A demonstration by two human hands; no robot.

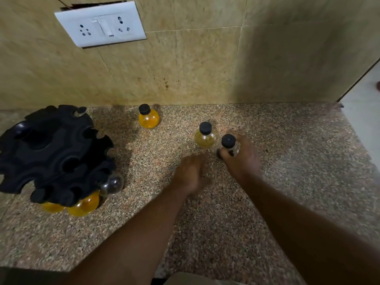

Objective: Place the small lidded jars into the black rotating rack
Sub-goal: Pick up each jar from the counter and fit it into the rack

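Note:
The black rotating rack [51, 153] stands at the left of the granite counter [287, 182]. Its lower slots hold two yellow-filled jars [84, 204] and a dark-filled jar [112, 185]; one more jar [80, 110] sits in a top slot at the back. My right hand [242, 159] grips a clear black-lidded jar [229, 146] on the counter. Just to its left stands a pale yellow jar [205, 136]. An orange-yellow jar [148, 117] stands near the wall. My left hand [190, 173] hovers blurred over the counter, fingers loosely curled, holding nothing.
A tiled wall [185, 68] runs behind the counter with a white socket and switch plate [100, 23]. The counter ends at the right, where a pale floor [364, 103] shows beyond its edge.

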